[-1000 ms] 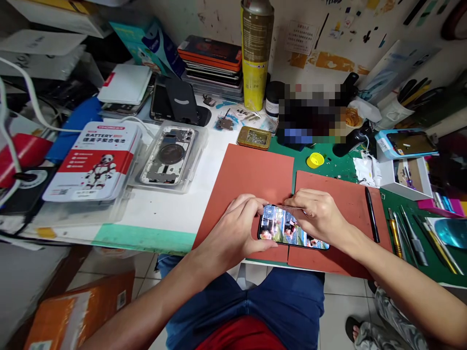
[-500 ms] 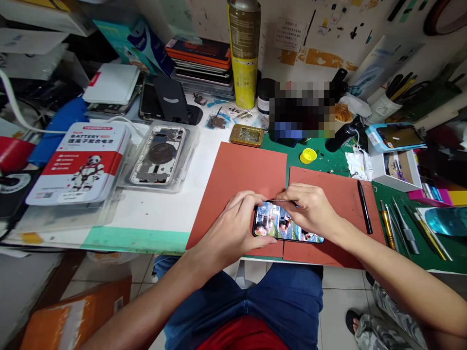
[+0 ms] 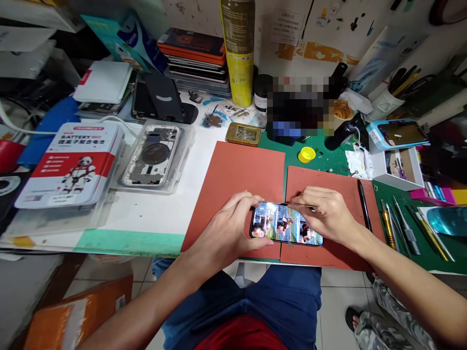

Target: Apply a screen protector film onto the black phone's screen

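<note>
A smartphone [image 3: 282, 223] with a lit, colourful picture on its screen lies sideways over the seam between two reddish-brown mats. My left hand [image 3: 233, 224] grips its left end, thumb along the near edge and fingers at the far edge. Above the phone's far edge, my right hand [image 3: 326, 214] is closed in a pinch on a thin flat piece [image 3: 301, 205], seen almost edge-on. Its tip is close to the phone's far edge; whether it touches I cannot tell. My right fingers cover part of the screen's upper right.
Right of the mats lie a black pen [image 3: 364, 205], screwdrivers and tweezers [image 3: 405, 226]. Behind are a small metal tin [image 3: 243, 134], a yellow cap [image 3: 306, 154] and a spray can [image 3: 239, 53]. An opened phone body [image 3: 151, 153] and a battery box [image 3: 69, 163] sit left.
My right hand has slid rightward along the phone's far edge, uncovering more of the screen. My left hand keeps its grip. The camera view has shifted slightly.
</note>
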`<state>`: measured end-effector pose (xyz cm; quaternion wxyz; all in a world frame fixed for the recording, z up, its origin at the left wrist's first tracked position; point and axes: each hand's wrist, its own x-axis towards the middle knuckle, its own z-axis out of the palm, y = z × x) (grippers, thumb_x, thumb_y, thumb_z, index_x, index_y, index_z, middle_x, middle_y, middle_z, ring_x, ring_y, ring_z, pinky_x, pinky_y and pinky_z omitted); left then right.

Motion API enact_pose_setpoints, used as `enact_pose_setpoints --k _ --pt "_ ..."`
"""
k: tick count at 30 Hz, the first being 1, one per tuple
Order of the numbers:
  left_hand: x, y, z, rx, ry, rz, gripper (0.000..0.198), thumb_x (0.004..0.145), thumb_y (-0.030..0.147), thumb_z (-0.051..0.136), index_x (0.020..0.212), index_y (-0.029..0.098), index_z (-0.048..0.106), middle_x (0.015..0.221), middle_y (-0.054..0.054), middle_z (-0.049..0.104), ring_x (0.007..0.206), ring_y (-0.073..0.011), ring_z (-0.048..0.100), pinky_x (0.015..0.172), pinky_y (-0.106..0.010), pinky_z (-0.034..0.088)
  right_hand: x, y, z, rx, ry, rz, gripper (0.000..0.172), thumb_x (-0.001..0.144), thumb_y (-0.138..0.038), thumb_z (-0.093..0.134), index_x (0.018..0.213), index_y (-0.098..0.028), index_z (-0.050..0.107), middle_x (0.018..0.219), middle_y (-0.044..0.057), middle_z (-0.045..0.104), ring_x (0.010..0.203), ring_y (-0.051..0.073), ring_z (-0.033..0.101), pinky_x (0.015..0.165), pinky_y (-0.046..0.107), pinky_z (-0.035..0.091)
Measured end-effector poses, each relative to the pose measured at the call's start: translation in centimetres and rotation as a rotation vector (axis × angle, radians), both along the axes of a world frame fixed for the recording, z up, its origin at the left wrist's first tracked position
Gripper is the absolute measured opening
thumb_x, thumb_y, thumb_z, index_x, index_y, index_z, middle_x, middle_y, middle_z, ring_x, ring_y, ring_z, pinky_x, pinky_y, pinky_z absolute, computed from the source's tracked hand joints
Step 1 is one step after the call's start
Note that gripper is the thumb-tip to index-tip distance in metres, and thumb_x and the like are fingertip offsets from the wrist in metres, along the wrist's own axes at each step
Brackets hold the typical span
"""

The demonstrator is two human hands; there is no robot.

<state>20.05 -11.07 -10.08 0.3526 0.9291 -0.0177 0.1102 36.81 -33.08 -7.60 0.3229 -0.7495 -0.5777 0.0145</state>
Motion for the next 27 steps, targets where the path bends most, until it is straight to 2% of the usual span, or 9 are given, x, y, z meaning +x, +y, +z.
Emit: enact_pose_setpoints --k 6,11,19,22,24,27 --pt "-0.1 0.1 0.1 0.04 0.027 0.016 0.079 0.07 0.033 0.101 0.13 0.025 0.05 0.137 -0.01 0.069 0.136 -0.0321 0.066 0.106 -0.047 0.063 0.6 -2.4 -0.1 0.0 0.019 -0.052 0.018 0.102 -0.012 0.061 0.093 -0.015 0.077 0.077 0.006 0.074 0.068 0.019 0.069 0.062 0.033 0.051" --pt "-0.1 0.3 0.2 0.065 0.029 0.026 0.078 0.072 0.039 0.099 0.132 0.026 0.051 0.137 -0.009 0.07 0.135 -0.0325 0.067 0.104 -0.045 0.064 0.9 -3.1 0.0 -0.017 0.014 -0.073 0.021 0.105 -0.017 0.061 0.091 -0.016 0.077 0.078 0.006 0.075 0.068 0.018 0.069 0.062 0.033 0.051" --pt "-0.1 0.3 -0.1 0.055 0.012 0.046 0.069 0.076 0.044 0.096 0.127 0.026 0.054 0.137 -0.012 0.07 0.134 -0.0356 0.068 0.102 -0.05 0.066 1.0 -3.5 0.3 -0.066 0.058 -0.096 0.023 0.105 -0.019 0.061 0.096 -0.019 0.082 0.083 0.006 0.079 0.074 0.019 0.073 0.068 0.034 0.056" --pt "-0.2 0.3 0.0 0.054 0.037 0.045 0.072 0.077 0.047 0.095 0.133 0.027 0.053 0.14 -0.013 0.069 0.136 -0.0376 0.067 0.102 -0.054 0.066 1.1 -3.9 1.1 -0.09 0.112 -0.106 0.017 0.104 -0.03 0.069 0.109 -0.019 0.082 0.095 0.007 0.083 0.085 0.022 0.077 0.077 0.036 0.06" --pt "-0.3 0.5 0.2 0.036 0.069 0.043 0.077 0.078 0.055 0.093 0.138 0.03 0.053 0.144 -0.012 0.068 0.138 -0.039 0.065 0.103 -0.058 0.065 1.3 -4.7 1.9 -0.09 0.17 -0.139 0.026 0.101 -0.036 0.075 0.119 -0.018 0.08 0.105 0.009 0.084 0.093 0.024 0.078 0.083 0.04 0.062" --pt "-0.6 0.8 0.6 -0.034 0.082 0.042 0.076 0.08 0.07 0.084 0.139 0.033 0.053 0.151 -0.011 0.065 0.14 -0.0398 0.065 0.106 -0.063 0.063 1.7 -6.3 3.1 -0.051 0.245 -0.215 0.027 0.101 -0.032 0.071 0.124 -0.018 0.078 0.111 0.01 0.083 0.097 0.025 0.079 0.085 0.041 0.063"
